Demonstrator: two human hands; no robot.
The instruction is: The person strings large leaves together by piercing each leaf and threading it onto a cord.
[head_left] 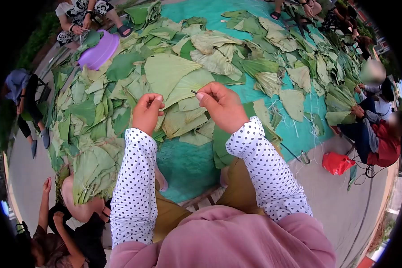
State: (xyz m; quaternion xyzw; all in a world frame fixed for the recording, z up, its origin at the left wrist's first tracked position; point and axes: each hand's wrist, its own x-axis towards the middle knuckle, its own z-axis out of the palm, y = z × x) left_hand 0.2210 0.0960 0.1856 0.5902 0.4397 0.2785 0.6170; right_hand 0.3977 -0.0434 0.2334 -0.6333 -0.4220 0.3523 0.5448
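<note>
My left hand is closed, thumb pressed to the curled fingers, beside the edge of a pale green fan-shaped leaf. What it pinches, if anything, is too small to make out. Between the thumb and forefinger of my right hand is a short, thin, dark stick-like piece, its tip pointing left. Both hands hover over a spread of large leaves, some fresh green and some yellowing. A second light green leaf lies under and between the hands. White polka-dot sleeves cover my forearms.
Leaves lie heaped on a teal ground sheet. A bundle of stacked leaves is at left, with a purple basin farther back. A red bag and loose white strings are at right. Several people sit around the sheet.
</note>
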